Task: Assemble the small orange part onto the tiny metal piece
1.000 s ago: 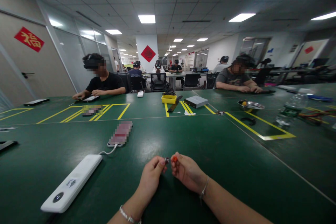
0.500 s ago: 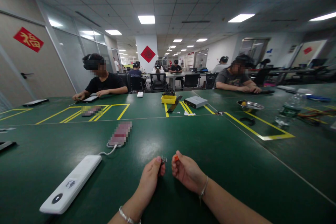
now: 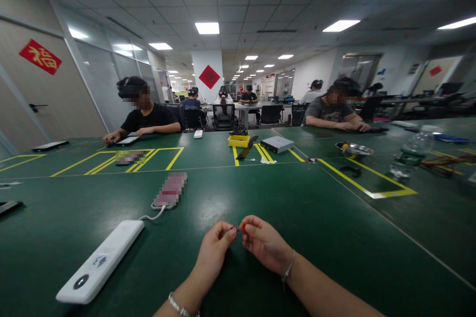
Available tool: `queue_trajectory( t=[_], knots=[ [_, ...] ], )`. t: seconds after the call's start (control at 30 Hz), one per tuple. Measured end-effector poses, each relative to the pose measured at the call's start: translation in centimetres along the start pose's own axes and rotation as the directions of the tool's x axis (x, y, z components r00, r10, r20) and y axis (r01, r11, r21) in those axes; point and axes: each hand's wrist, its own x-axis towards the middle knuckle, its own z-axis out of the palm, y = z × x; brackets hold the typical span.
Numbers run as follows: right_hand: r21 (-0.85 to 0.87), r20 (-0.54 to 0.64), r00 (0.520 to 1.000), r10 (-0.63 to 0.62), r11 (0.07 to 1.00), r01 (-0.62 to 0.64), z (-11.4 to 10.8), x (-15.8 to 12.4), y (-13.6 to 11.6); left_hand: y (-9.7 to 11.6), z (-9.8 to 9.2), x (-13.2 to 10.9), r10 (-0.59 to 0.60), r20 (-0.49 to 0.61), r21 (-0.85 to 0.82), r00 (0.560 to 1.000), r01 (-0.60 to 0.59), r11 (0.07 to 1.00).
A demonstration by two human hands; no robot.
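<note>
1. In the head view, my left hand [image 3: 214,246] pinches a small metal-looking piece [image 3: 236,228] narrowly between thumb and forefinger. My right hand [image 3: 265,241] pinches a small orange piece [image 3: 243,227] in a similar way.
2. Both pieces are directly before me, above the near part of the green table [image 3: 305,203], in the narrow space where the fingertips meet.
3. The metal-looking piece shows on the side towards my right hand, and the orange piece shows on the side towards my left hand. I cannot tell whether they touch.
4. The long axis of either piece I cannot make out: they are too small and mostly covered by the fingers.
5. My forearms are cut off by the lower edge, and so is part of the bracelet [image 3: 180,306] on my left wrist.
6. To the left lies a long white device [image 3: 101,260], slanting away from me to the right. A white cable [image 3: 151,217] runs from its far end to a phone [image 3: 170,190], whose screen is blurred.
</note>
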Motion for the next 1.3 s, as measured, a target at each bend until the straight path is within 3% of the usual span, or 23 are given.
queue_trajectory(
  t=[0.6, 1.0, 1.3],
  knots=[
    [0.012, -0.017, 1.000, 0.003, 1.000, -0.003, -0.15, -0.04, -0.09, 0.10, 0.31, -0.20, 0.010, 0.032, 0.145, 0.999, -0.014, 0.989],
    [-0.011, -0.009, 0.999, 0.030, 0.999, -0.030, 0.19, -0.08, -0.19, 0.59, 0.37, -0.25, -0.010, -0.003, -0.057, 1.000, 0.010, 0.998],
    [-0.012, 0.002, 1.000, 0.002, 1.000, -0.002, -0.29, 0.04, 0.16, 0.04, 0.04, 0.11, -0.032, 0.037, -0.123, 0.999, 0.036, 0.992]
  ],
)
